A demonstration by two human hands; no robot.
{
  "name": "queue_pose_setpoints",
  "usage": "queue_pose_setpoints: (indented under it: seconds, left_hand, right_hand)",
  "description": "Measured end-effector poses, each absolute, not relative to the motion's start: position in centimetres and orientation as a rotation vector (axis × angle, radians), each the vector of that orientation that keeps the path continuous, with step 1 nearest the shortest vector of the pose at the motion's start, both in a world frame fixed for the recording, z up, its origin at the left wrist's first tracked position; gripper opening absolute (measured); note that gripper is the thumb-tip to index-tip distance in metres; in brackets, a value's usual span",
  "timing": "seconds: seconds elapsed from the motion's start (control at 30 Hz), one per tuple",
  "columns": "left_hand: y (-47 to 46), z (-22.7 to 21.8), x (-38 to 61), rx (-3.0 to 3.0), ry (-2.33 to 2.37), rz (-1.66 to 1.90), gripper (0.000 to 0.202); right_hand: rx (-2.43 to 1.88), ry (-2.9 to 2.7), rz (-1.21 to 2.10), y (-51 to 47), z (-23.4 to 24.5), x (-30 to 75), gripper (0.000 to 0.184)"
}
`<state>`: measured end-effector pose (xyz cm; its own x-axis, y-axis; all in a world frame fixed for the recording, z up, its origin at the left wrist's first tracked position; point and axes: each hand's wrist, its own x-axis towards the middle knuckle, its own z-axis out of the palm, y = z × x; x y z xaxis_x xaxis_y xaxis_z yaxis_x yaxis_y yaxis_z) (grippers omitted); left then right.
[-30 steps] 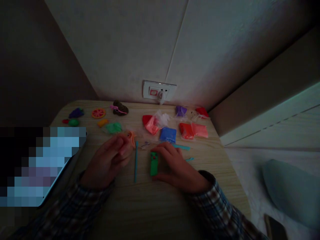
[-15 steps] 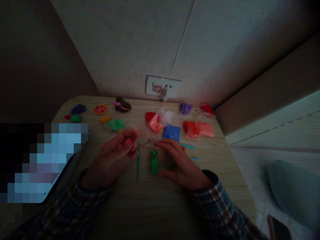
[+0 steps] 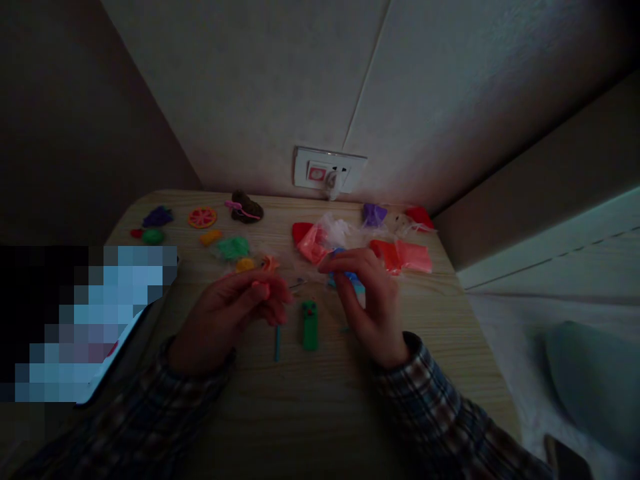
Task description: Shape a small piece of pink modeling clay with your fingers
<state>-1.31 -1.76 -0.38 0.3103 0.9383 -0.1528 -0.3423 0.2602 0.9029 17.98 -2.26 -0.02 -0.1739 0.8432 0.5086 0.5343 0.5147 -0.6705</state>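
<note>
My left hand [image 3: 235,313] is closed, with thumb and fingers pinched around a small lump of pinkish-orange modelling clay [image 3: 261,288], mostly hidden by the fingers. My right hand [image 3: 367,300] is raised over the table, thumb and index finger drawn together; whatever is between the tips is too dark and small to make out. Between the hands lies a green clay figure [image 3: 310,330], a long block with dark eyes and a red dot at its top. A thin blue stick [image 3: 277,343] lies beside it, partly covered by my left hand.
Along the back are bagged clay in red [image 3: 301,232], purple [image 3: 374,215] and pink [image 3: 414,256], plus a green packet [image 3: 233,247]. Finished pieces include a citrus slice [image 3: 202,217] and a brown lump [image 3: 245,207]. A lit tablet [image 3: 135,313] stands left; a wall socket [image 3: 327,172] is behind.
My left hand has shifted slightly right with the clay, over the stick. My right hand has risen away from the green figure, over the blue packet, and its thumb and index finger have closed together.
</note>
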Motion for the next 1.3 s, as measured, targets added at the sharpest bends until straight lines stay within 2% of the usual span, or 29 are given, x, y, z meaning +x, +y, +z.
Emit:
queue_pose_setpoints:
  seconds: [0.23,0.57,0.73,0.87,1.0,1.1,1.23,1.3]
  left_hand:
    - [-1.4,-0.2,-1.4,0.994,0.858,1.109,0.014]
    - [-1.8,-0.4,-1.4,0.897,0.840,1.036,0.021]
    - [-1.8,0.1,-1.4,0.948,0.897,1.068,0.012]
    - [-1.8,0.1,-1.5,0.916,0.873,1.103,0.020]
    - [-1.8,0.0,-1.5,0.998,0.969,1.084,0.014]
    - [-1.8,-0.1,-1.5,1.035,0.951,1.059,0.027]
    - [-1.7,-0.3,-1.5,1.015,0.901,1.070,0.010]
    - [-1.7,-0.6,-1.5,0.989,0.920,1.089,0.018]
  right_hand:
    - [-1.199,-1.943,0.258,-2.8,-1.4,19.2,0.026]
    - [-1.195,-1.976,0.219,-2.7,-1.2,19.3,0.025]
    - [-1.178,-2.001,0.224,-2.8,-1.3,19.3,0.025]
    - [-1.180,-2.008,0.236,-2.9,-1.2,19.3,0.024]
    - [-1.170,-2.017,0.234,-2.9,-1.1,19.3,0.024]
    - [-1.180,-2.035,0.241,-2.8,-1.2,19.3,0.023]
    - [-1.165,-2.033,0.239,-2.8,-1.3,19.1,0.023]
    - [-1.140,-2.035,0.235,-2.8,-1.3,19.1,0.022]
